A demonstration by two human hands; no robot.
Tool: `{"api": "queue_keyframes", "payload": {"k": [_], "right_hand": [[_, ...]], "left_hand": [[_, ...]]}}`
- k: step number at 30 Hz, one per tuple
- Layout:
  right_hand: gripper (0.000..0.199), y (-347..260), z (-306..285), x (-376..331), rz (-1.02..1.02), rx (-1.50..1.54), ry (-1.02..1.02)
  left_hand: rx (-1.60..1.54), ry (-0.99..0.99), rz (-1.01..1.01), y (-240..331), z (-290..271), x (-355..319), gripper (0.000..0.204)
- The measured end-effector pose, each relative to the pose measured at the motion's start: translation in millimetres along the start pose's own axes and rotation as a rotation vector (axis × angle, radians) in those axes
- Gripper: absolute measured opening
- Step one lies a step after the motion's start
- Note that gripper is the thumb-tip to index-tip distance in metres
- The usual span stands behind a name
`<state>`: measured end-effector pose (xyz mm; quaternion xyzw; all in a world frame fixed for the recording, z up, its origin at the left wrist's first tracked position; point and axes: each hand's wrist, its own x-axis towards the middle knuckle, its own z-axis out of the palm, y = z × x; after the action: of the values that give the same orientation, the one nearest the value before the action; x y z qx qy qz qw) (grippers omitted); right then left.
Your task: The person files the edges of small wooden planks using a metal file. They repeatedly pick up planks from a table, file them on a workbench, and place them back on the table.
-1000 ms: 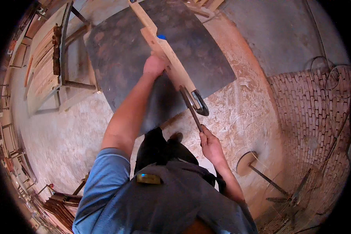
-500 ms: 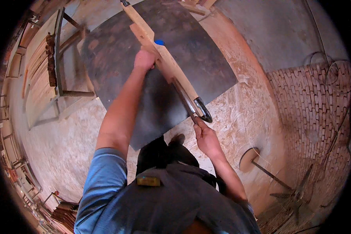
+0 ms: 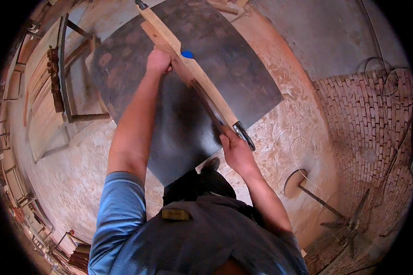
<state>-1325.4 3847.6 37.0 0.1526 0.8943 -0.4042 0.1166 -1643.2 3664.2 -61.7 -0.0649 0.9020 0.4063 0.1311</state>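
Reddish wooden piece: it lay slantwise from the upper left toward the middle of the frame, flush along the left side of the pale wooden bar [image 3: 206, 85], which presumably backed it up.
Left hand [image 3: 159, 62]: its fingers were curled tight around the edge of the reddish wooden piece [image 3: 182, 74], above the middle, probably to steady it while staying clear of the tool.
Right hand [image 3: 237, 152]: its fingers were closed around the lower end of a long dark tool [image 3: 209, 106], near the middle of the frame; a grip at that end likely left the tool's length free.
Dark tool: it ran along the near part of the reddish piece, seemingly touching it, though blur hid the exact contact.
Pale bar: a black fitting [image 3: 244, 135] capped its lower end, overhanging the counter [image 3: 250, 75], perhaps for easy reach.
Blue part [image 3: 187, 54]: it sat at the bar's notch, upper middle.
Wood strips [image 3: 42, 89]: they lay side by side at left.
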Motion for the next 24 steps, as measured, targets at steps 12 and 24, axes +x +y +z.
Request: {"api": "queue_keyframes", "payload": {"k": [12, 24], "right_hand": [[0.036, -31, 16, 44, 0.073, 0.000, -0.014], [0.036, -67, 48, 121, -0.060, -0.098, 0.071]], "left_hand": [[0.054, 0.115, 0.094, -8, -18, 49, 0.028], [-0.164, -0.096, -0.063, 5, -62, 126, 0.020]]}}
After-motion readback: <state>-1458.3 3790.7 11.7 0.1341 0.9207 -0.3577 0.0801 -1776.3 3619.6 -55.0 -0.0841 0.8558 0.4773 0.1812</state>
